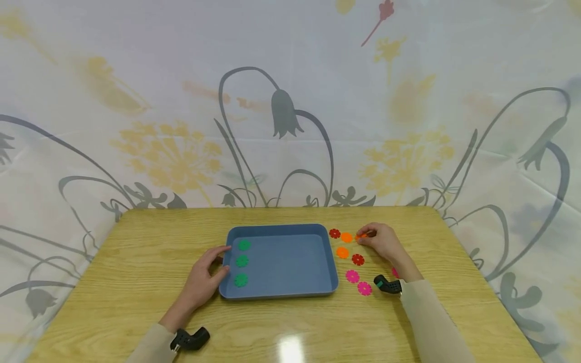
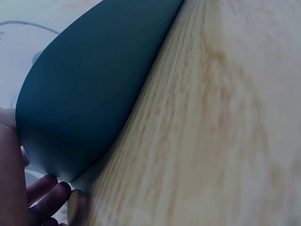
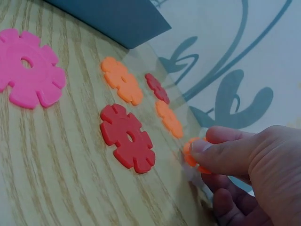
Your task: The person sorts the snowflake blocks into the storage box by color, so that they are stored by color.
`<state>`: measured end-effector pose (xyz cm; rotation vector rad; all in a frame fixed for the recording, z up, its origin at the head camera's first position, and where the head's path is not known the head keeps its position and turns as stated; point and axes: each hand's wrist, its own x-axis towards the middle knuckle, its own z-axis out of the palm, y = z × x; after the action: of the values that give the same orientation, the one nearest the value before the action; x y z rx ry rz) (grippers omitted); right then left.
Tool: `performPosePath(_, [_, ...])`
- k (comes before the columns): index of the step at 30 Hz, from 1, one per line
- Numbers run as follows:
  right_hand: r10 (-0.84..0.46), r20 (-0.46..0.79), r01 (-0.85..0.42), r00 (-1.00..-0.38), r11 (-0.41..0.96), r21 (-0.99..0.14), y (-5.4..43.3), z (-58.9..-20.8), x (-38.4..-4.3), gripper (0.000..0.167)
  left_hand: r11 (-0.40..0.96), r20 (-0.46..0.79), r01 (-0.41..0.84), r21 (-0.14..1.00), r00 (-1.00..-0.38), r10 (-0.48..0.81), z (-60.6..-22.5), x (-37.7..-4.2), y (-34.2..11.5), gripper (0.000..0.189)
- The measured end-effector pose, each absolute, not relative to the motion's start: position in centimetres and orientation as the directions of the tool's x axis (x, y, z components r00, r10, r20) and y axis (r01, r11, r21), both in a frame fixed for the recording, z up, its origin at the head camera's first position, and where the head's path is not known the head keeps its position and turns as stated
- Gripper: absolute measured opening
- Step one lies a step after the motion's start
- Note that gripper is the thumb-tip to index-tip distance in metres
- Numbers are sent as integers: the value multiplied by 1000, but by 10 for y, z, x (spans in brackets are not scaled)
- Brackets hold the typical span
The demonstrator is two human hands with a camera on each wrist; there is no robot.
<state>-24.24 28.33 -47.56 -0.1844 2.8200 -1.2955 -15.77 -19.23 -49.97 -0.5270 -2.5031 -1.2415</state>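
My left hand (image 1: 199, 282) holds the left side of a blue-grey tray (image 1: 290, 262), thumb and fingers at its rim. In the left wrist view, some fingertips (image 2: 57, 195) curl by the tray's outer wall (image 2: 89, 89). Three green notched discs (image 1: 242, 260) form a column inside the tray along its left side. To the right of the tray, my right hand (image 1: 385, 243) pinches an orange notched disc (image 3: 190, 151) between thumb and fingers, close over the table. Nearest to that hand lie another orange disc (image 3: 169, 118) and a red disc (image 3: 128, 137).
Between tray and right arm lie a second loose orange disc (image 1: 342, 252), a far red disc (image 1: 334, 233) and two pink discs (image 1: 352, 276); another pink disc (image 1: 395, 273) is partly hidden by the right wrist. A flower-patterned curtain (image 1: 290, 166) hangs behind the wooden table (image 1: 150, 252).
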Motion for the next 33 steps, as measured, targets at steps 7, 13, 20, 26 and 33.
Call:
performPosePath(7, [-104,20,-82,-994,628,-774,286,-471,-240,16,555,414,448,701,-889,195,-498,-157,-190,43])
performPosePath(13, [-83,17,-64,-996,604,-794,281,-462,-238,21,550,409,442,708,-892,191,-498,-157,-190,44])
performPosePath(20, [-103,36,-90,-994,596,-798,271,-451,-238,23,550,408,440,710,-894,188,-497,-157,-190,44])
performPosePath(26, [-155,67,-140,-986,527,-838,258,-443,-240,25,550,410,445,707,-891,194,-497,-157,-190,44])
performPosePath(33, [-192,76,-162,-978,487,-858,238,-439,-244,28,552,405,440,708,-894,193,-496,-156,-190,44])
